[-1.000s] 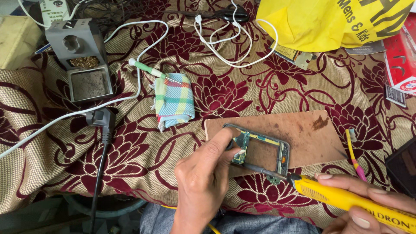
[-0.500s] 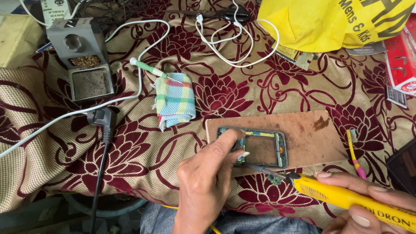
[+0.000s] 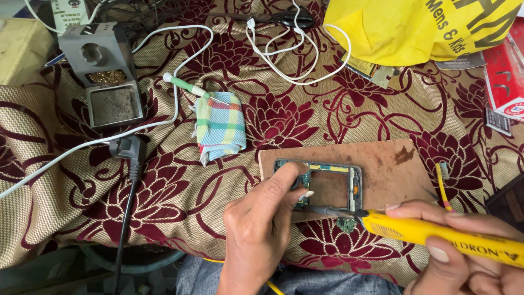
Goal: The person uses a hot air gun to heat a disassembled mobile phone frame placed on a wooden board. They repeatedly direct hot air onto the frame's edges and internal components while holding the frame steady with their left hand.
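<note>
A phone frame with its circuit board (image 3: 327,183) lies flat on a brown wooden board (image 3: 382,169). My left hand (image 3: 262,224) presses down on the frame's left edge with thumb and fingertips. My right hand (image 3: 464,257) grips a yellow soldering iron (image 3: 436,232), whose dark metal tip reaches the frame's lower edge beside my left fingertips.
A grey soldering stand with a sponge (image 3: 106,82) stands at the upper left, a folded checked cloth (image 3: 219,127) beside it. White cables (image 3: 295,49) and a black plug (image 3: 128,148) cross the floral cloth. A yellow bag (image 3: 415,27) lies at the upper right, a thin yellow brush (image 3: 441,183) right of the board.
The phone frame was tilted up in my left hand and now lies flat on the board. The soldering iron's tip has moved left onto the frame's lower edge.
</note>
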